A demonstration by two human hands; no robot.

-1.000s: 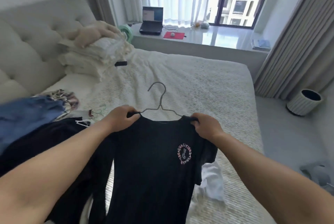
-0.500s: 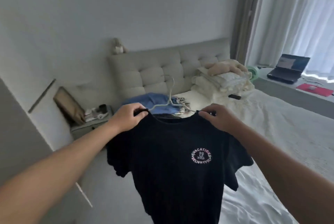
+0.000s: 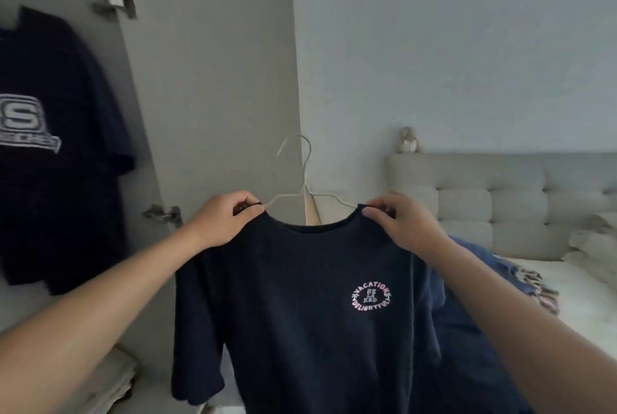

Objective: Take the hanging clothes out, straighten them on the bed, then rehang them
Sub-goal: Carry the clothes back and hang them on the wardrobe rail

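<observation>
A dark navy t-shirt [image 3: 293, 307] with a round pink chest print hangs on a thin white wire hanger [image 3: 302, 180], held up in the air in front of me. My left hand [image 3: 223, 223] pinches the shirt's left shoulder by the collar. My right hand [image 3: 397, 223] pinches the right shoulder the same way. The hanger's hook points up and to the left. At the left, another dark t-shirt [image 3: 56, 153] with a white logo hangs inside the wardrobe.
An open grey wardrobe door [image 3: 213, 80] with metal hinges stands just behind the held shirt. The bed [image 3: 581, 300] with its padded grey headboard [image 3: 500, 200] lies at the right, with blue clothing [image 3: 484, 263] and folded white bedding on it.
I have turned left from the bed to the wardrobe, carrying the shirt on its hanger. Both hands keep the same hold on the shoulders.
</observation>
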